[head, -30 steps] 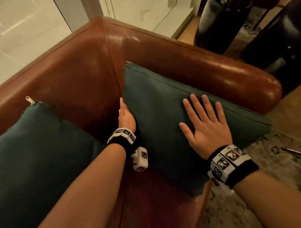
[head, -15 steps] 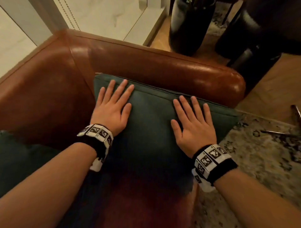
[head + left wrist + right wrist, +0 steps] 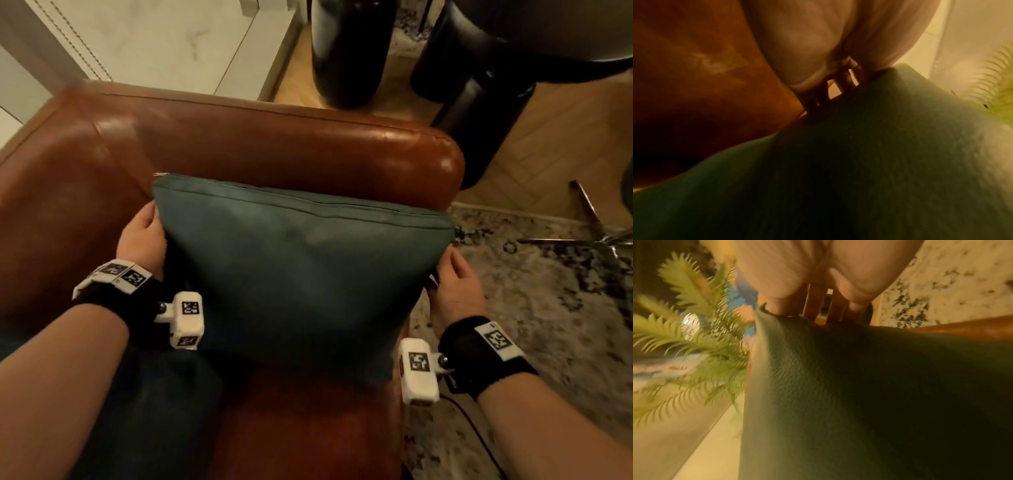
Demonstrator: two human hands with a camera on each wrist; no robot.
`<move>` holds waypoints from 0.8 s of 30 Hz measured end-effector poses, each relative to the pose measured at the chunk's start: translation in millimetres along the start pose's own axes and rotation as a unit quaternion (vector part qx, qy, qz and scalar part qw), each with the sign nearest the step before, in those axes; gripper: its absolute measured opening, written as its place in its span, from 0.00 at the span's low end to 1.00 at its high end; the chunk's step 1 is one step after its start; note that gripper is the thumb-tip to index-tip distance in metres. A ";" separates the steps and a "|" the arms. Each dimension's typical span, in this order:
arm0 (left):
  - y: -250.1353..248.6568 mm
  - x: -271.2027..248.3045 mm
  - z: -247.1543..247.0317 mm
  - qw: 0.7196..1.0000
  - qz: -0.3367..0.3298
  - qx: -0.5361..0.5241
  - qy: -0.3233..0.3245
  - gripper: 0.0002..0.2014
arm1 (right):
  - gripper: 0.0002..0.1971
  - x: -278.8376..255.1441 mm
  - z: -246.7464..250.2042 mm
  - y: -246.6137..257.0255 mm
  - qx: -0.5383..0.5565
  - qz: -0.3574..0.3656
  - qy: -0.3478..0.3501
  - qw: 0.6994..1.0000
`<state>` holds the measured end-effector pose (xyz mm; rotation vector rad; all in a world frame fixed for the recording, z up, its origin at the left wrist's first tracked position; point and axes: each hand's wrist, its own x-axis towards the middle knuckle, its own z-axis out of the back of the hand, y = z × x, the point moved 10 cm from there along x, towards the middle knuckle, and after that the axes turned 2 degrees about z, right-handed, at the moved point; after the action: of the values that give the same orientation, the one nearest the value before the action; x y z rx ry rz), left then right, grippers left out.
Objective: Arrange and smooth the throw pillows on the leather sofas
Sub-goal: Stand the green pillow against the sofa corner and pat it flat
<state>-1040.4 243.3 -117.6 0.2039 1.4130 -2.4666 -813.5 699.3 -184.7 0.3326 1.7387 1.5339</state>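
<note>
A dark green throw pillow (image 3: 301,274) stands upright against the rounded arm of the brown leather sofa (image 3: 274,144). My left hand (image 3: 142,240) grips its left edge and my right hand (image 3: 455,287) grips its right edge. In the left wrist view the pillow (image 3: 859,162) fills the lower frame, and the left hand (image 3: 807,40) has its fingers behind the edge. The right wrist view shows the right hand (image 3: 818,264) with the thumb on the front of the pillow (image 3: 859,402) and the fingers behind it. A second green pillow (image 3: 154,411) lies low on the left, partly under my forearm.
Two black round pedestals (image 3: 346,51) (image 3: 479,102) stand on the wood floor behind the sofa arm. A patterned rug (image 3: 548,325) and chrome furniture legs (image 3: 589,233) lie to the right. A pale wall panel (image 3: 154,41) is behind the sofa. A leafy plant (image 3: 694,345) shows in the right wrist view.
Both hands left the pillow's front face, where they lay flat, and moved outward to take hold of its left and right edges. My view has shifted to the right.
</note>
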 end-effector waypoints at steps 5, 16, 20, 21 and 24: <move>-0.2 4.9 12.4 0.996 0.013 -0.061 -0.067 0.12 | 0.09 -6.6 10.2 27.2 0.002 0.066 -0.111 0.992; 2.9 16.6 7.3 0.991 0.047 -0.121 -0.031 0.14 | 0.07 -0.4 -7.5 27.8 0.087 0.033 -0.064 0.994; 1.8 15.5 26.7 0.996 0.032 -0.056 -0.055 0.12 | 0.12 -9.0 -7.7 39.9 0.079 0.080 -0.071 0.991; 3.0 16.2 36.9 0.995 0.033 -0.043 -0.084 0.14 | 0.11 -9.5 -7.1 47.6 0.073 0.104 -0.080 0.989; 6.1 16.0 55.6 0.990 0.028 -0.022 -0.139 0.16 | 0.24 -6.5 -16.1 60.3 0.049 0.134 -0.065 0.988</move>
<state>-1052.5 189.7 -98.6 -0.1049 1.3214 -2.3092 -837.9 697.8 -126.9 0.7265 1.7232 1.5763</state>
